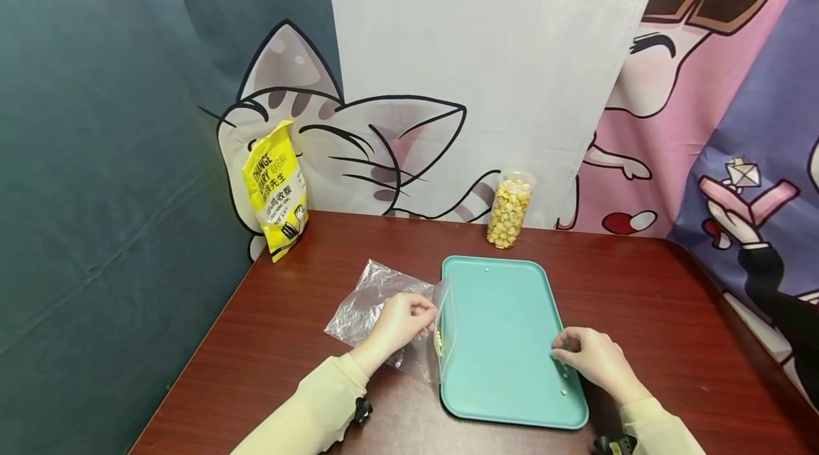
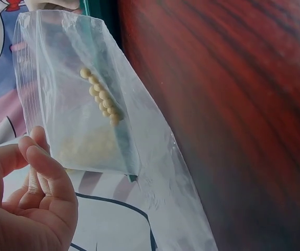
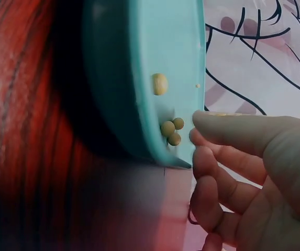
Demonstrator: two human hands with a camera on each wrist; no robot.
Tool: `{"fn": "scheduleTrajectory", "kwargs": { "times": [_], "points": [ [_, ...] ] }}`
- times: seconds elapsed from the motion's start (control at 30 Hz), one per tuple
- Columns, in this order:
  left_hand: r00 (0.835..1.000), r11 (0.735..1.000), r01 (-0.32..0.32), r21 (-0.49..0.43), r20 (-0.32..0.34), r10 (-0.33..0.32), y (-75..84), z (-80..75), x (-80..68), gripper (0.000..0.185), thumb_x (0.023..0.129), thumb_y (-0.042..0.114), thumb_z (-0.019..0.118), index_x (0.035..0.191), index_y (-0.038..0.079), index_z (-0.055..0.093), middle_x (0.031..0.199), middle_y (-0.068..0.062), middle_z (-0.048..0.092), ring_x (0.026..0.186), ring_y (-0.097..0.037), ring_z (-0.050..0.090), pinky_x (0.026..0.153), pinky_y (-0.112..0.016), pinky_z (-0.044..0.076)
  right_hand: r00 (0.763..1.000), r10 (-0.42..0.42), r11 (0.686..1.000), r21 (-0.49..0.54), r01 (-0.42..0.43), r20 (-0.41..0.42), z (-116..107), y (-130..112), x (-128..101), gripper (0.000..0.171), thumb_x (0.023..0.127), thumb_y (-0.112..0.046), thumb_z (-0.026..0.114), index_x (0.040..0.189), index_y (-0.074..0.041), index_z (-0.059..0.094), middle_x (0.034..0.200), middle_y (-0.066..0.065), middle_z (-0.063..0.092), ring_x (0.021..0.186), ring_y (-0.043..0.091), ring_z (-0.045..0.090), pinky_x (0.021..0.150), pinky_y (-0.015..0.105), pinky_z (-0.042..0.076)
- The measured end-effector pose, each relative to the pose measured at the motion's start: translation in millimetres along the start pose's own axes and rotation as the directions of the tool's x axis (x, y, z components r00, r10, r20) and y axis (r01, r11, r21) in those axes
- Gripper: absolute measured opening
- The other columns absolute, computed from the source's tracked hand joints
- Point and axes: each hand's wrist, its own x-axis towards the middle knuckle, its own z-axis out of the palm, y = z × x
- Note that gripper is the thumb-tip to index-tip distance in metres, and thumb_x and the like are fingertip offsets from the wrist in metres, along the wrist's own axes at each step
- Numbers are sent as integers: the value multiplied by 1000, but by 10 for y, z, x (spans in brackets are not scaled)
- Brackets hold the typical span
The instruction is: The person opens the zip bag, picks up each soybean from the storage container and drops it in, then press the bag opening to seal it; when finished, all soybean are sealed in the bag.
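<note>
A clear zip-top plastic bag (image 1: 361,309) lies across the tabletop, its mouth over the left rim of a turquoise tray (image 1: 499,348). My left hand (image 1: 403,320) pinches the bag near its zip strip, thumb against fingertips. A line of round, pale yellow beans (image 2: 101,99) shows through the plastic in the left wrist view. My right hand (image 1: 591,359) is at the tray's right rim, fingers loosely bent. In the right wrist view, several beans (image 3: 169,130) sit in the tray along that rim, right beside the thumb and fingertips, with nothing visible between them.
A tall clear jar of popcorn (image 1: 510,213) stands behind the tray. Toward the back left, a yellow snack packet (image 1: 278,192) is upright against the printed cloth backdrop (image 1: 499,50). One tiny crumb (image 1: 487,269) is near the tray's far rim. Everything stands on a reddish-brown wooden table (image 1: 640,298).
</note>
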Motion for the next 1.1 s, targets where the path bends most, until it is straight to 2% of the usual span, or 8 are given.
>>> {"fn": "scheduleTrajectory", "kwargs": {
  "times": [0.2, 0.47, 0.67, 0.9, 1.1],
  "points": [
    [1000, 1000, -2, -12, 4, 2, 9, 5, -13, 9, 87, 8, 64, 84, 1, 69, 62, -6, 67, 54, -27, 65, 43, -17, 43, 999, 30, 1000, -5, -30, 31, 12, -5, 15, 12, 75, -20, 76, 77, -19, 65, 64, -5, 54, 60, 12, 48, 57, 32, 34],
    [1000, 1000, 6, -2, -3, -6, 18, 8, -26, 9, 87, 8, 64, 84, 2, 70, 62, -8, 68, 52, -24, 64, 43, -18, 41, 999, 22, 999, -28, -21, 34, 25, -6, 1, 13, 75, -20, 76, 72, -20, 63, 62, -8, 54, 59, 9, 47, 58, 32, 35],
    [1000, 1000, 16, -25, -5, -16, 24, 7, -32, 9, 87, 8, 64, 84, 2, 70, 63, -10, 68, 55, -31, 65, 43, -18, 41, 1000, 6, 1000, -28, -6, 14, 29, -31, 6, 13, 76, -21, 75, 71, -21, 63, 64, -9, 56, 61, 10, 48, 59, 33, 35],
    [1000, 1000, 14, -7, -1, -14, 6, 19, -15, 8, 86, 9, 64, 83, 3, 69, 61, -4, 67, 50, -17, 62, 43, -17, 43, 1000, -16, 1000, 13, 16, -26, 29, -155, 39, 8, 78, -20, 75, 75, -21, 67, 62, -8, 54, 57, 10, 47, 57, 30, 35],
    [1000, 1000, 10, -3, 2, -10, 12, 33, -5, 9, 87, 8, 64, 83, 3, 69, 60, -3, 66, 54, -27, 64, 42, -16, 40, 996, -54, 998, 27, 56, -67, 51, -308, 81, 7, 79, -21, 74, 78, -21, 68, 60, -8, 52, 53, 8, 44, 55, 28, 34]
  ]
}}
